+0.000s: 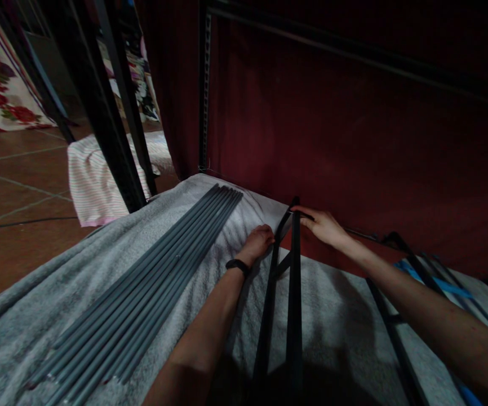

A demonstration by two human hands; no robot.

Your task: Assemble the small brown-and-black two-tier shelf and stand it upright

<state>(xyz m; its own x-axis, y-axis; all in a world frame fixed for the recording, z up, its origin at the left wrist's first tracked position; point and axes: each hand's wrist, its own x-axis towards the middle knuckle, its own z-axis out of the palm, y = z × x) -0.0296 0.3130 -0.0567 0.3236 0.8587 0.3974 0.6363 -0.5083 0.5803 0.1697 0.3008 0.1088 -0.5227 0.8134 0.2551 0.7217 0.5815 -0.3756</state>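
A black metal frame (294, 293) with two long bars and a short cross brace lies across the grey fabric, its far end by the dark red cloth. My left hand (260, 242), with a black band at the wrist, is closed at the frame's left bar near that end. My right hand (320, 224) reaches in from the right, its index finger and thumb closed around a dark part at the frame's far tip. A bundle of grey metal tubes (155, 276) lies side by side to the left of my left hand.
A dark red cloth (332, 141) hangs behind, with black uprights (204, 90) and bars before it. Another black frame (390, 321) and blue strips (451, 282) lie at right. A striped cloth (96, 175) and tiled floor (20, 163) show at left.
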